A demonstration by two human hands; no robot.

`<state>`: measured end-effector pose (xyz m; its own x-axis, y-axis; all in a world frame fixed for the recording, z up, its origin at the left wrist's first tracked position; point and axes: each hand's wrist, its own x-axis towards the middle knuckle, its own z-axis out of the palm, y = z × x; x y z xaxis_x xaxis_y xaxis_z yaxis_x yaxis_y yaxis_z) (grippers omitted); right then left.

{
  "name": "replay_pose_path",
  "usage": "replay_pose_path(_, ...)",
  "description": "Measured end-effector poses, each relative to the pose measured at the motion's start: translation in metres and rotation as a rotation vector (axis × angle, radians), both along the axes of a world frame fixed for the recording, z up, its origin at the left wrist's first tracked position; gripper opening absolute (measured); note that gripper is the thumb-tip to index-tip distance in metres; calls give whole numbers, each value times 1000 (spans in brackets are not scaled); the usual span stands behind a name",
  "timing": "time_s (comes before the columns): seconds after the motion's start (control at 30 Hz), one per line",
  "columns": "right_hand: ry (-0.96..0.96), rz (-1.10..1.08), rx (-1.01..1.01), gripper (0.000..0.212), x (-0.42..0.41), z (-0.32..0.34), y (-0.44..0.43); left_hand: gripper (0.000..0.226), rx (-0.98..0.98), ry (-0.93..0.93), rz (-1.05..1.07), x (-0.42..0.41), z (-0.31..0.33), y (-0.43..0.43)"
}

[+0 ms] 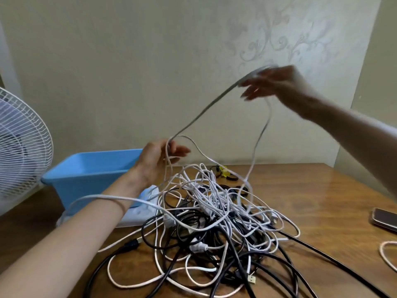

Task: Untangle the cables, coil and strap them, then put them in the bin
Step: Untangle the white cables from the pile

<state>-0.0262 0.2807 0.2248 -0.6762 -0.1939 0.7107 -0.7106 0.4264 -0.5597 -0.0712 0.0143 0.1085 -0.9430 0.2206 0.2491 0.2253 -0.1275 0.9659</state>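
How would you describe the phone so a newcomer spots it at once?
On the wooden table, look right of the tangled cable pile, to the picture's right edge. The phone lies there, partly cut off: a flat, dark, glossy slab, unlike the thin white cable loop nearer the camera.

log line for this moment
phase: untangling | left hand: holds white cable | right hand: raised, cable draped over it, grip blurred | tangled pile: on table | blue bin: beside pile

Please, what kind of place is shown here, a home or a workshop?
Most likely a room in a home: patterned wallpaper on the wall, a polished wooden table, and a white electric fan at the left.
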Motion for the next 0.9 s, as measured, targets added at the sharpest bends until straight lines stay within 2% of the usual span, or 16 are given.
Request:
replay_pose_path(0.07, -81, 37, 55, 33, -6, -16, -19, 46, 163, -121, -216, 3, 15, 2)
replay_pose_path(0.13, -177, 49, 166, 28, -8, -29, -46, 34, 158, -58, -313, 3, 31, 7)
replay_pose_path(0.2, -251, 100, 304, 23, -11, -35, -71, 31, 92, 68, -249, 4, 48, 12)
replay_pose_path(0.3, -162, 39, 303, 3, -15, -31, -92, 33, -20, 261, -47, 9, 74, 21)
replay_pose_path(0.4, -189, -2, 164, 23, -15, -13, -88, 34, 30, 360, -57, 11, 86, 16)
replay_pose_path(0.47, -281, 93, -55, 22, -13, 4, -77, 34, -31, 411, -78, 8, 82, 8)
replay_pose_path(0.57, -383, 294, -556, 35, -13, 34, -55, 29, -329, 531, 75, -3, 55, 2)
replay_pose_path(0.6, -371, 364, -696, 40, -10, 43, -47, 21, -434, 576, 136, -9, 43, 0)
replay_pose_path(0.63, -337, 423, -798, 36, -8, 51, -38, 16, -521, 594, 170, -16, 31, -3)
replay_pose_path(0.7, -232, 499, -925, 19, -3, 64, -20, 25, -609, 544, 146, -26, 11, -12)
replay_pose_path(0.77, -130, 532, -1000, 14, -1, 69, -1, 33, -704, 510, 123, -30, 1, -18)
replay_pose_path(0.87, -59, 410, -1030, 12, -5, 68, 20, 39, -927, 550, 219, -28, 0, -21)
replay_pose_path(0.9, -70, 336, -998, 14, -7, 64, 25, 41, -940, 566, 278, -26, 3, -20)
